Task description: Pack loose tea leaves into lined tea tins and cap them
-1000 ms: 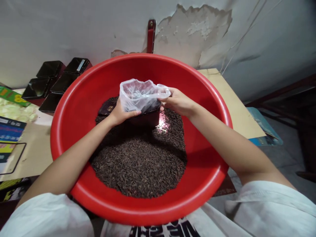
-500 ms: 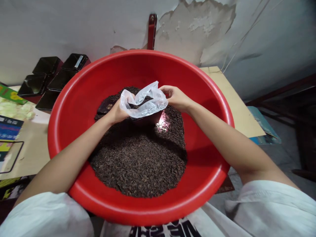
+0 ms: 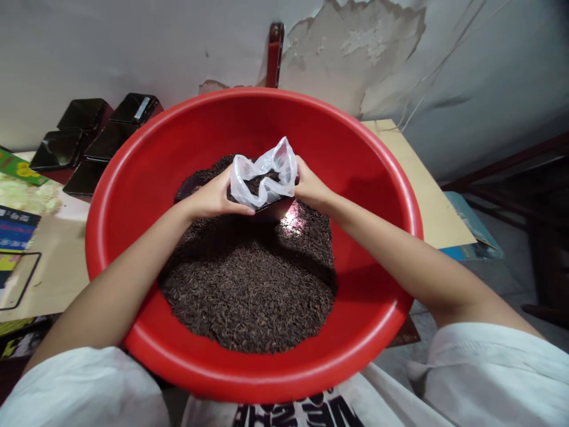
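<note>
A dark tin (image 3: 276,210) lined with a clear plastic bag (image 3: 240,178) is held in the big red basin (image 3: 373,350). The bag's crumpled mouth stands open above the tin's rim, with dark loose leaves inside. My left hand (image 3: 217,196) grips the tin's left side, its thumb along the front edge. From the right, my right hand (image 3: 310,185) is closed on the other side, its fingertips partly hidden behind the bag. Beneath lies a heap of dark dried tea leaves (image 3: 253,296). Another dark object (image 3: 187,187) lies half among the leaves, partly behind my left hand.
Several dark tins (image 3: 85,114) stand left of the basin against the wall. A green printed packet (image 3: 20,168) and a blue printed piece (image 3: 18,228) lie on the left table. A tan board (image 3: 427,184) extends to the right. A dark red upright piece (image 3: 274,56) leans behind the basin.
My left hand has shifted from the bag's edge down onto the tin's side, thumb now in front. The bag's mouth has drawn in and stands more upright; my right hand has moved slightly lower.
</note>
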A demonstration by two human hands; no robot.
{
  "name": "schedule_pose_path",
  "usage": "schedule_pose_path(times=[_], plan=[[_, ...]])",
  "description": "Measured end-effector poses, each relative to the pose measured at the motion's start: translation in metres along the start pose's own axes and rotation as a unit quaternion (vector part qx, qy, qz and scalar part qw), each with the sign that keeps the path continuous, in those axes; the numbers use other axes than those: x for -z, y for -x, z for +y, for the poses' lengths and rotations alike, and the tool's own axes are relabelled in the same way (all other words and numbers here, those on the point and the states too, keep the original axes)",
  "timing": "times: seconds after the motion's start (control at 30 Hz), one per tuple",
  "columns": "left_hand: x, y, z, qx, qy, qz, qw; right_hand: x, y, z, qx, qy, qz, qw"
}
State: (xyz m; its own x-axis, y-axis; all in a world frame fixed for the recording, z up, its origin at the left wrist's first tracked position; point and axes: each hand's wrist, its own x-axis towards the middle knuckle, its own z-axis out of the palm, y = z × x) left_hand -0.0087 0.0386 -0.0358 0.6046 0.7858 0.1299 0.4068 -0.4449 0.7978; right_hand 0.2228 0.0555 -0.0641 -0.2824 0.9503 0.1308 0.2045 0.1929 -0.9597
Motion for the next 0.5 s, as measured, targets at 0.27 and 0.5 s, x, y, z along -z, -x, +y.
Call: schedule_pose_path(times=[0.27,0.5], plan=[[-0.037,0.001,-0.017,-0.014,0.019,0.151,0.988,0.010,0.002,-0.011,-0.022,-0.026,-0.119,0.992],[-0.044,0.001,-0.026,-0.016,0.005,0.101,0.995,0.006,0.004,-0.016,-0.024,-0.028,-0.097,0.995]])
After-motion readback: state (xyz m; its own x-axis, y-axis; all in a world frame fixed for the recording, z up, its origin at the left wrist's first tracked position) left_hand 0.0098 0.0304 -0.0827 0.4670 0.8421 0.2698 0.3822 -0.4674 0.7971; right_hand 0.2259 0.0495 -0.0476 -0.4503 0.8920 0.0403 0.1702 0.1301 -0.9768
